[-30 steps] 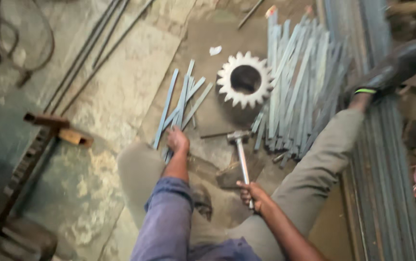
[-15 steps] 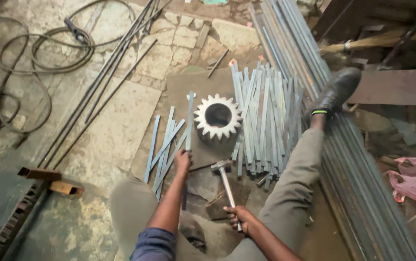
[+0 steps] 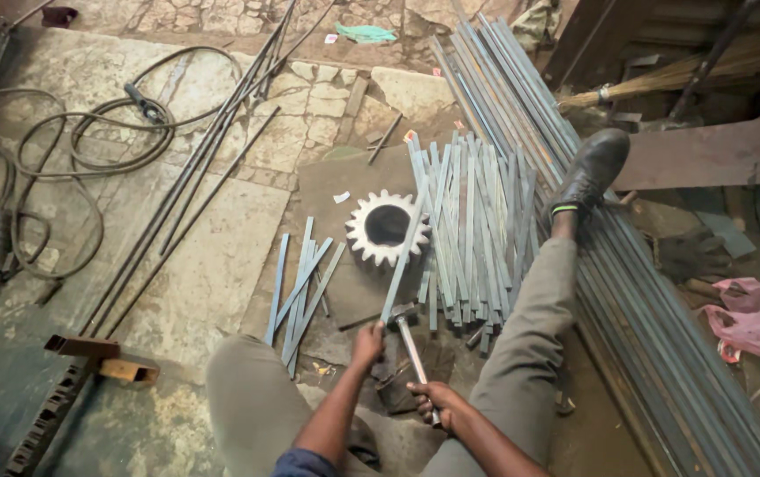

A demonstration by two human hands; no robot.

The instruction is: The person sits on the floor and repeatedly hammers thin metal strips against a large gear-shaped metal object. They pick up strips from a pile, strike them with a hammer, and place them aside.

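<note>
I sit on the floor with my legs spread. My left hand (image 3: 366, 340) grips the near end of a flat steel strip (image 3: 404, 256) that runs up over a large pale gear wheel (image 3: 384, 228). My right hand (image 3: 433, 406) is shut on the handle of a hammer (image 3: 411, 340), whose head rests next to the left hand. A big pile of similar steel strips (image 3: 472, 225) lies right of the gear. A smaller group of strips (image 3: 300, 287) lies to its left.
Long steel bars (image 3: 654, 344) run along the right under my shoe (image 3: 590, 172). Thin rods (image 3: 203, 168) and coiled cables (image 3: 71, 159) lie at the left. A short square tube (image 3: 102, 358) sits lower left. Pink cloth (image 3: 755, 318) lies at right.
My left hand has left the small strip group and now holds one strip laid over the gear. The hammer stays in my right hand. The view has tilted up.
</note>
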